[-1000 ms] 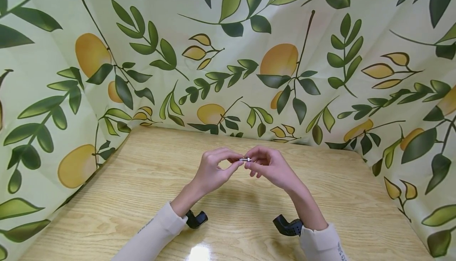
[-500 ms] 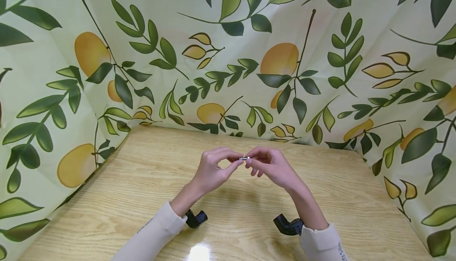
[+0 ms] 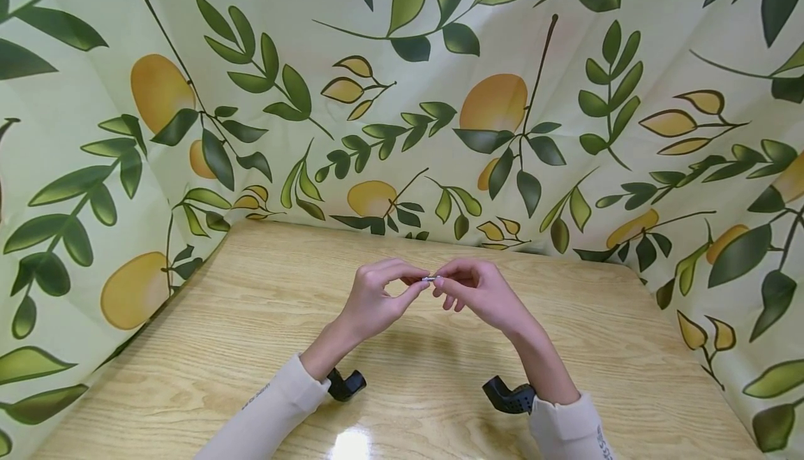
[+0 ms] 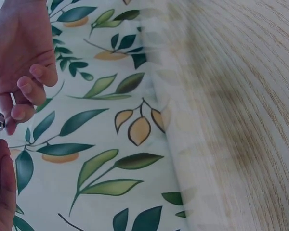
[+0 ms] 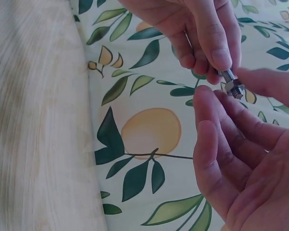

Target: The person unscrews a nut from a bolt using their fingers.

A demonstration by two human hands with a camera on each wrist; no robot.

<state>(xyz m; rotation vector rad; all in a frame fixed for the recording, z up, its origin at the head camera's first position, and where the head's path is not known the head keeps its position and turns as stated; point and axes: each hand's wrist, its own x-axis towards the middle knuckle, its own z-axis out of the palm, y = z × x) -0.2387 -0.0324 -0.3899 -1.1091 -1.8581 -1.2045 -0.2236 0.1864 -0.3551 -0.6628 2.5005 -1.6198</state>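
Observation:
Above the table, my left hand (image 3: 381,299) pinches a small silver bolt (image 5: 227,75) between thumb and fingertips. A hex nut (image 5: 235,87) sits on the bolt's threads near the end facing my right hand (image 3: 482,298). The right thumb and index fingertip lie at the two sides of the nut, and its other fingers curl loosely below. In the head view the metal shows only as a thin glint between the fingertips. The bolt's head is hidden in the left fingers. At the left wrist view's edge, the left hand (image 4: 1,185) is partly cut off.
A light wood-grain table (image 3: 251,334) lies under both hands. Cloth printed with leaves and fruit (image 3: 402,97) hangs behind it and at the sides. Black angled mounts (image 3: 347,385) stick out from both wrists.
The right thumb and fingertips have shifted slightly over the nut, so less of the metal shows in the head view. The left hand stays in place with the bolt.

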